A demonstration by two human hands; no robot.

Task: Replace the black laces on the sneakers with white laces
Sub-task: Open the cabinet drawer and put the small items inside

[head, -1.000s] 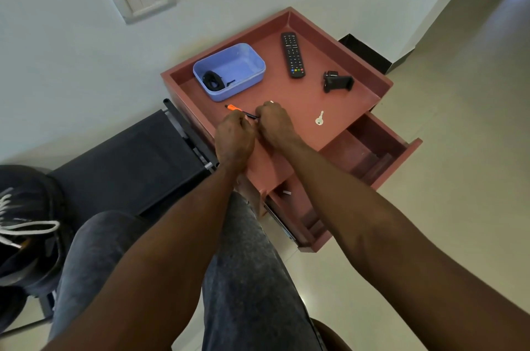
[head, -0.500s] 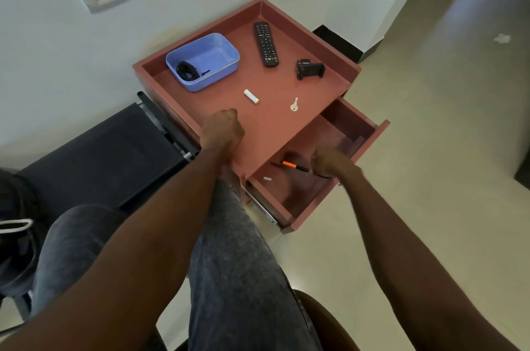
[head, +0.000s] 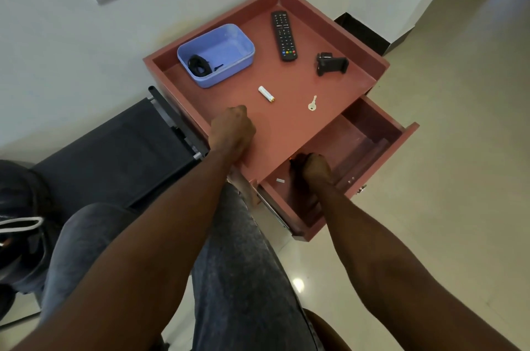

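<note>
Landmark = the red bedside table, w/ its top drawer pulled out on the right side.

L hand sits on the table's near-left edge, fingers curled into a fist; nothing visible in it, tho the palm side is hidden. R hand is down inside the drawer, near its front, fingers bent around smth dark w/ a speck of orange at the tip, prob a pen or small tool; can't tell exactly what, or how firmly it's held.

Task item: the sneaker is far left of the table, at frame edge, dark, w/ a loop of white lace across it. Can't tell if lacing is done or if any black lace is left on it.

On the table top: blue tub w/ smth black coiled inside (maybe a removed lace, not sure), remote, black clip holder, battery, key.

Step in hand, my read: stowing the tool in the drawer. To do it well:
- lay it flat on the drawer floor, don't drop it
- let go fully and lift the R hand clear before pushing the drawer
- steady the table w/ the L hand while closing
- then go back to the sneaker and check lace ends are even.
</note>
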